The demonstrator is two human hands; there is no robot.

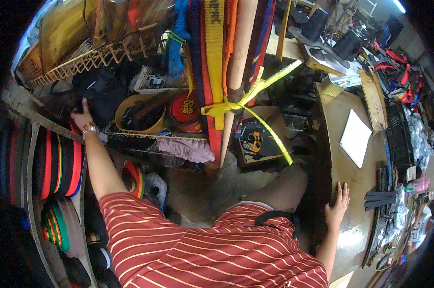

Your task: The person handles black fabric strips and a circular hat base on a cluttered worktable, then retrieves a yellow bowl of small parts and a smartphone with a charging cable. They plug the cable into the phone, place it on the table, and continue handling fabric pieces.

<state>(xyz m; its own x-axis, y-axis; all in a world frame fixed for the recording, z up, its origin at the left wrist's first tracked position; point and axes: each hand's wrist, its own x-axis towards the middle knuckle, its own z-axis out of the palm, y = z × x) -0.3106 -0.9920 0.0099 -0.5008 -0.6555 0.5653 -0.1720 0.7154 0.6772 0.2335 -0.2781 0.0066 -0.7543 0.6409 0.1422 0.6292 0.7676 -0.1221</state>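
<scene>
My left hand [84, 118] reaches out at the far left, fingers apart, beside a black bag-like bundle [99, 93] on a shelf; I see nothing held in it. Just below it are large rolls of striped webbing [58, 163] in a rack. To the right, my right hand [338, 205] lies flat with fingers stretched on the edge of a brown worktable [341, 144]. A white flat sheet or board [356, 138] lies on that table, ahead of this hand. Dark strips [380, 199] lie to its right.
Hanging straps [213, 62] and a wooden pole [239, 53], tied with a yellow-green ribbon [269, 89], stand mid-view. The shelf bears a tan basin [141, 113], a red tin [184, 108] and a white basket [157, 80]. A cardboard box [262, 134] sits near my leg.
</scene>
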